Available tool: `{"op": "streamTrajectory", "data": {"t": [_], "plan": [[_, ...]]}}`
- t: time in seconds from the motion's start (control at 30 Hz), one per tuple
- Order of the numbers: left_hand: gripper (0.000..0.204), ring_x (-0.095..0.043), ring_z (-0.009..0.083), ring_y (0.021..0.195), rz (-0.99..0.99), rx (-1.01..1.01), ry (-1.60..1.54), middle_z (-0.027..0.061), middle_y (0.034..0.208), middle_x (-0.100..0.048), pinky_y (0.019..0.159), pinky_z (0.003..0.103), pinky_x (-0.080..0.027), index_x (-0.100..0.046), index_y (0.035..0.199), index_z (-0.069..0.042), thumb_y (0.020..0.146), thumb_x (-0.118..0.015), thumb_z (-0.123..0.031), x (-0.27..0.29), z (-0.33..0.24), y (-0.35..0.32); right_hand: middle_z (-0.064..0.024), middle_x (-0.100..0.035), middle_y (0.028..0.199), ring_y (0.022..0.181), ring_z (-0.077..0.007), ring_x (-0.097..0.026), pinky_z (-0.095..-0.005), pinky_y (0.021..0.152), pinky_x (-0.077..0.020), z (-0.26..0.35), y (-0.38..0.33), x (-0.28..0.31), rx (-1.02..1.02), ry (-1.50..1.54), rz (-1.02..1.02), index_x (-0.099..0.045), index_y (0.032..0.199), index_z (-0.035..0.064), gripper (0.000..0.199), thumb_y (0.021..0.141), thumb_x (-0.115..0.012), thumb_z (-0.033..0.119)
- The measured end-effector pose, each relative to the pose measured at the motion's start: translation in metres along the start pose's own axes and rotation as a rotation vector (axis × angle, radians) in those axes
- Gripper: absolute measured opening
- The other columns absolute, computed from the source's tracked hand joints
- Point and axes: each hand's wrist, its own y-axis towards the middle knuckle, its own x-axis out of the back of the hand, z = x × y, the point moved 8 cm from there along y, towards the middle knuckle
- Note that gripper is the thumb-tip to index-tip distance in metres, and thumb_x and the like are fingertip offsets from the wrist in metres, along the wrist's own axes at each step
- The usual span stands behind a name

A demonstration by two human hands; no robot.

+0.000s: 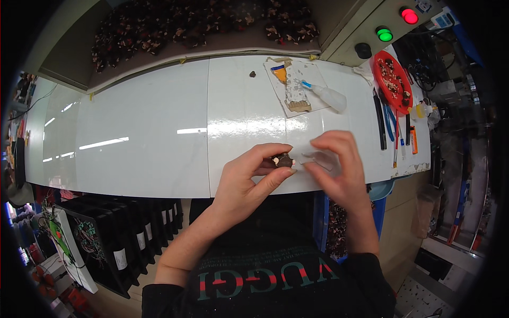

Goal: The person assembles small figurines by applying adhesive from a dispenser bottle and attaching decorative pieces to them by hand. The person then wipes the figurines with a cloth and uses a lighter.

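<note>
My left hand pinches a small dark-brown part with pinkish-white bits between thumb and fingertips, above the front of the white table. Just to its right is my right hand, curved, its thumb and forefinger apart. A pale, see-through patch shows between those fingers; what it is I cannot make out. Farther back lies a board with dried white smears. On it are a yellow-and-blue scraper and a clear squeeze bottle with a blue tip. One small dark piece rests left of the board.
A shelf full of dark parts runs along the back. At right are a red tray of similar parts, pliers, a brush and a black pen-like tool. Below the table stand a blue bin and black racks.
</note>
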Motion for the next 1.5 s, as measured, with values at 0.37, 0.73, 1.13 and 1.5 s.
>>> {"op": "streamTrajectory", "data": {"t": [0.37, 0.73, 1.13, 1.5], "plan": [[0.031, -0.065, 0.0176, 0.095, 0.003, -0.037, 0.065, 0.0105, 0.103, -0.064, 0.083, 0.031, -0.054, -0.057, 0.116, -0.001, 0.087, -0.065, -0.011, -0.004, -0.002, 0.003, -0.0109, -0.051, 0.102, 0.091, -0.0222, -0.054, -0.0304, 0.076, -0.0487, -0.007, -0.015, -0.045, -0.031, 0.428, -0.217, -0.048, 0.108, 0.0055, 0.049, 0.067, -0.072, -0.007], [0.031, -0.065, 0.0176, 0.092, 0.058, -0.004, 0.073, 0.0098, 0.099, -0.064, 0.082, 0.03, -0.054, -0.056, 0.114, -0.001, 0.086, -0.066, -0.011, -0.008, 0.005, 0.005, -0.0097, -0.051, 0.099, 0.087, -0.0193, -0.054, -0.0283, 0.073, -0.0489, -0.018, -0.013, -0.044, -0.08, 0.498, -0.174, -0.048, 0.103, 0.006, 0.045, 0.067, -0.074, -0.004], [0.03, -0.065, 0.0168, 0.091, 0.108, 0.03, 0.098, 0.0098, 0.099, -0.064, 0.082, 0.029, -0.054, -0.055, 0.112, -0.001, 0.086, -0.066, -0.009, -0.014, 0.005, 0.01, -0.0087, -0.049, 0.1, 0.087, -0.0176, -0.056, -0.027, 0.07, -0.0533, -0.017, -0.011, -0.038, -0.033, 0.537, -0.141, -0.046, 0.102, 0.0061, 0.043, 0.07, -0.073, -0.005], [0.036, -0.063, 0.0157, 0.095, 0.119, 0.022, 0.048, 0.0092, 0.105, -0.061, 0.086, 0.029, -0.051, -0.049, 0.117, -0.001, 0.086, -0.067, -0.009, -0.018, 0.002, 0.009, -0.0084, -0.049, 0.099, 0.084, -0.0167, -0.055, -0.0257, 0.067, -0.0516, -0.017, -0.013, -0.034, -0.023, 0.566, -0.17, -0.047, 0.101, 0.006, 0.041, 0.071, -0.072, -0.004]]}}
